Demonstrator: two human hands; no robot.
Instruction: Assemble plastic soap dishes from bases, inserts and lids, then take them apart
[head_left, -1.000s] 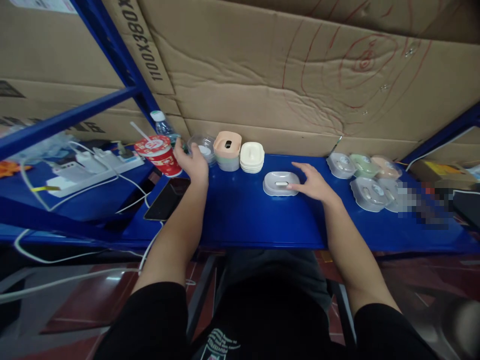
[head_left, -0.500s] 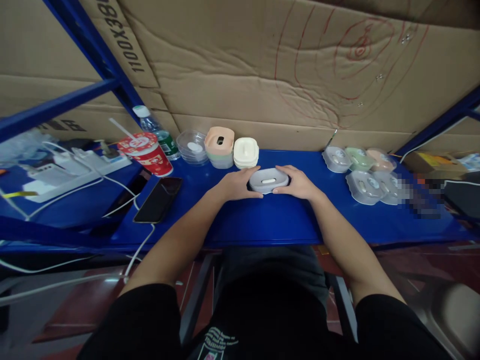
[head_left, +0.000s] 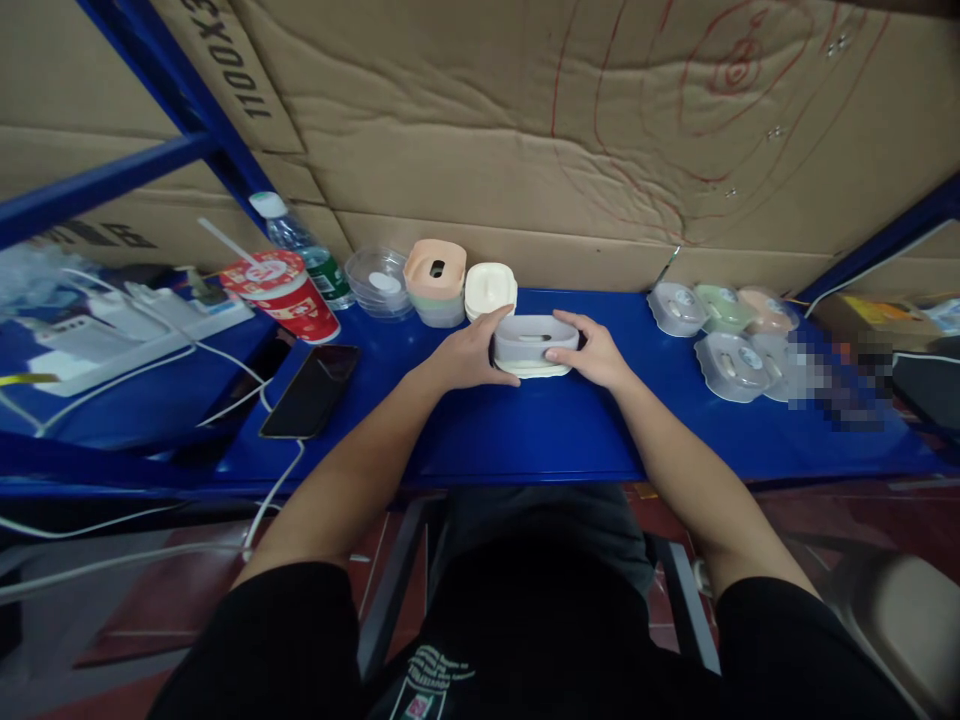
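A lavender-grey plastic shell (head_left: 536,341) with an oval slot in its top is held in front of me. My right hand (head_left: 598,352) grips its right end, thumb on the front wall and fingers behind. Curved round the left end is my left hand (head_left: 472,354), its thumb low at the front corner. Below the shell lies a cream plastic piece (head_left: 534,370), with only its front rim visible; I cannot tell whether the two touch. Beyond my hands stand a stack of cream pieces (head_left: 491,288) and a stack of shells (head_left: 435,265), peach on top.
Clear domes (head_left: 379,285), a bottle (head_left: 315,260) and a red cup (head_left: 289,300) stand at the back left. A phone (head_left: 311,392) lies near a power strip (head_left: 142,345). Several covered containers (head_left: 731,368) sit on the right of the blue table (head_left: 525,440).
The shell has risen from the cream piece, whose rim now shows below it. The white bar that filled the slot no longer shows there. The view has shifted slightly.
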